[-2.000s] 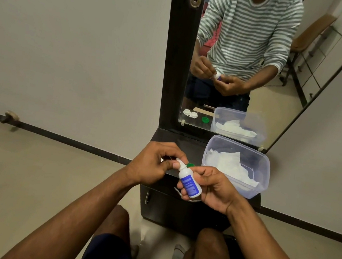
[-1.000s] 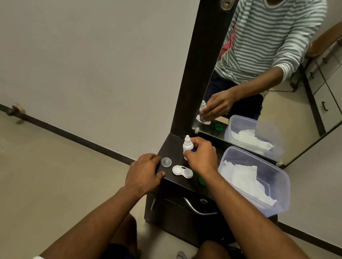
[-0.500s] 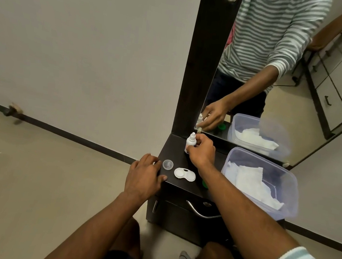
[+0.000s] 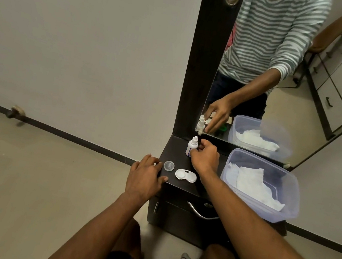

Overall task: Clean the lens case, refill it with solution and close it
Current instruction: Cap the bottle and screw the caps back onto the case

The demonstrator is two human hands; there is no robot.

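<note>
You have set the one solution bottle [image 4: 192,147] upright at the back of the bench [image 4: 175,152]; your right hand [image 4: 204,157] still curls loosely beside it, though whether that grip holds it, I cannot tell. Your left hand [image 4: 144,177] rests flat and empty. One lens case [image 4: 185,175], one clear cap [image 4: 169,165], one tub [image 4: 289,191] of tissues. Refilling looks done; closing comes next.

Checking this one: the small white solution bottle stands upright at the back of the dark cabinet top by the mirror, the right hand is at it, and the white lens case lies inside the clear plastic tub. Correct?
Not quite. In the head view the white lens case lies on the dark cabinet top, beside a small clear round cap, not inside the clear plastic tub, which holds white tissue. The small white solution bottle and the right hand are as stated.
</note>
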